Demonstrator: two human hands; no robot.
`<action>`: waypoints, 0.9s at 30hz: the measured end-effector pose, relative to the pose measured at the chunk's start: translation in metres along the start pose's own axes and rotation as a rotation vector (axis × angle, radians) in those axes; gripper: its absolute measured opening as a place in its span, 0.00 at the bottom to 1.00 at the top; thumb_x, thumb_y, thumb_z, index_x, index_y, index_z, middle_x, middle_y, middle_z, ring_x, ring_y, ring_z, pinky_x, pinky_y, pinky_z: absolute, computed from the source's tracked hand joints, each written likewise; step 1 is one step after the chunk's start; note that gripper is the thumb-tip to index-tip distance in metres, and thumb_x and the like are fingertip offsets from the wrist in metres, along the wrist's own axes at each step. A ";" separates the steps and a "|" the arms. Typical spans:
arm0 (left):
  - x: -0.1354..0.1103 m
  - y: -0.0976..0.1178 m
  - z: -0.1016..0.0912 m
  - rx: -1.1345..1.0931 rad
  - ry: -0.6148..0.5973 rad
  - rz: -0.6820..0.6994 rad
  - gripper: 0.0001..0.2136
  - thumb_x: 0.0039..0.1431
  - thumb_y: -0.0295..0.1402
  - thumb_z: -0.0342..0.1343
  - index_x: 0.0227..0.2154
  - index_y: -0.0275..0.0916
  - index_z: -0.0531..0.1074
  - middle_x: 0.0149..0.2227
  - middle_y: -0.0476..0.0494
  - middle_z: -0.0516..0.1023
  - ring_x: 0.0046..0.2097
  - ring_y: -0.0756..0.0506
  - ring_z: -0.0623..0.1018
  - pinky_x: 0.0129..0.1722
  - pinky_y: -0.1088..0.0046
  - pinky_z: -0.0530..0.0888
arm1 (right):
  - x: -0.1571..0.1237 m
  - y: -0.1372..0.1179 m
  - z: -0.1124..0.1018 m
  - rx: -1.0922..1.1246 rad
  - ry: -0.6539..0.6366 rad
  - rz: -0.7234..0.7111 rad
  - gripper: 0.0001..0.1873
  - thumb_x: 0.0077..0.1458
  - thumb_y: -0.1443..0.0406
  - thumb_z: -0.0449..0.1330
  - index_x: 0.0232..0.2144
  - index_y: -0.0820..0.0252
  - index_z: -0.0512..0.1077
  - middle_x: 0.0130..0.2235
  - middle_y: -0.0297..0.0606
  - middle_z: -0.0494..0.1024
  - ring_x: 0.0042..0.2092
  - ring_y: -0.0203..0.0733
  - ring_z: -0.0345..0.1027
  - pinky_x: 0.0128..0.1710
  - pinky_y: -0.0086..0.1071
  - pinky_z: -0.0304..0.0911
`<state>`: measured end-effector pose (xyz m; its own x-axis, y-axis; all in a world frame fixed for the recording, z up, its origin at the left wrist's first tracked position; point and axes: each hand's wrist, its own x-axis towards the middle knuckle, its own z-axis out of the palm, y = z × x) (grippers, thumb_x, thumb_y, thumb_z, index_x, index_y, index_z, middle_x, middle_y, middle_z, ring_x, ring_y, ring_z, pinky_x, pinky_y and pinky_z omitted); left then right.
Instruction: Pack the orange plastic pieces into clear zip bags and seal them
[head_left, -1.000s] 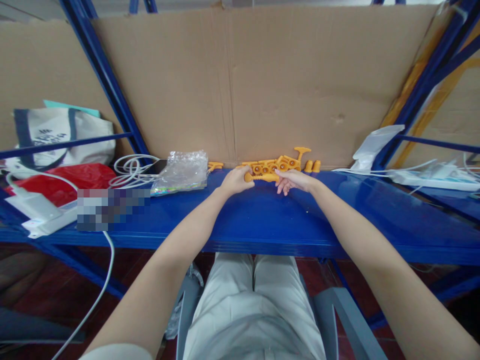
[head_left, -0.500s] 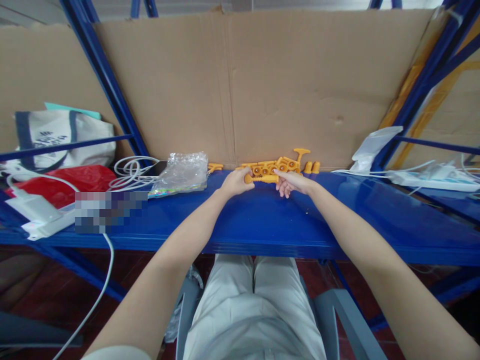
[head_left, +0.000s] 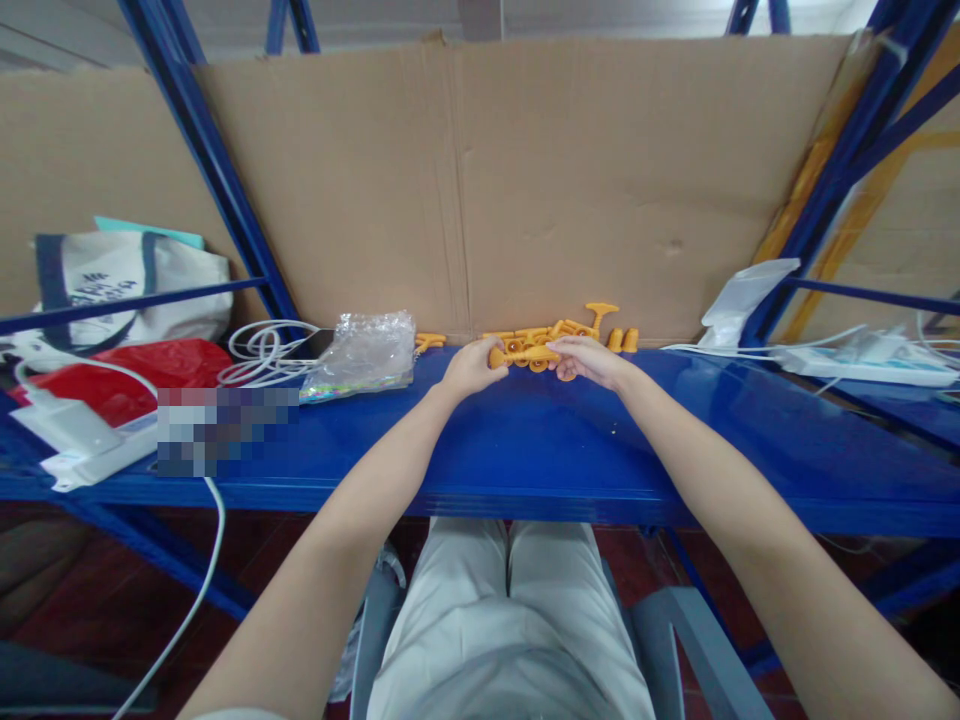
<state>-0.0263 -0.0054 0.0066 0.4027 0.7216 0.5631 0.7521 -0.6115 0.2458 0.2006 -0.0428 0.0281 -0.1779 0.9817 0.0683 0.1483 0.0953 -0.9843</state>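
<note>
Grip of the left hand [head_left: 471,368] is closed: thumb and fingers curl around the rounded left end of an orange rod [head_left: 531,354], which lies crosswise above the back part of the blue desk [head_left: 540,440]. Grip of the right hand [head_left: 589,360] is drawn in likewise, fingertips pinching the rod's other end. I judge that holding both ends keeps the piece level and stops it turning.

Working from the left, I record a canvas tote [head_left: 124,265] and a red bag [head_left: 139,365], with a white power strip [head_left: 124,445] before them near the front edge, where its sockets are presumably easier to reach. White cable [head_left: 262,350] comes next, coiled, I suppose, to take up slack. A clear plastic bag [head_left: 364,350] follows, just beside small orange parts [head_left: 430,342] near the cardboard panel [head_left: 465,190]. Orange round parts [head_left: 538,366] show just under the rod; from my remote station I cannot tell whether they are joined to it. More orange pieces lie behind, where the panel likely checks any slide off the back. Right of these sit a T-shaped piece [head_left: 600,313] and two orange caps [head_left: 623,340], side by side. Farther right, I note a white pouch [head_left: 750,300] tilted towards the frame upright [head_left: 825,200], probably for support.
</note>
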 end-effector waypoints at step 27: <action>-0.001 -0.082 0.008 0.328 -0.306 -0.669 0.29 0.65 0.40 0.42 0.62 0.24 0.62 0.66 0.22 0.62 0.67 0.32 0.63 0.62 0.58 0.63 | 0.009 0.035 -0.068 -0.952 0.874 -0.178 0.20 0.60 0.63 0.55 0.54 0.59 0.68 0.53 0.52 0.73 0.51 0.56 0.70 0.50 0.46 0.66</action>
<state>-0.0842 0.0470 -0.0208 -0.0981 0.9871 0.1261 0.9802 0.0740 0.1836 0.2705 -0.0198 0.0056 0.3677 0.6909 0.6225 0.8794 -0.0406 -0.4744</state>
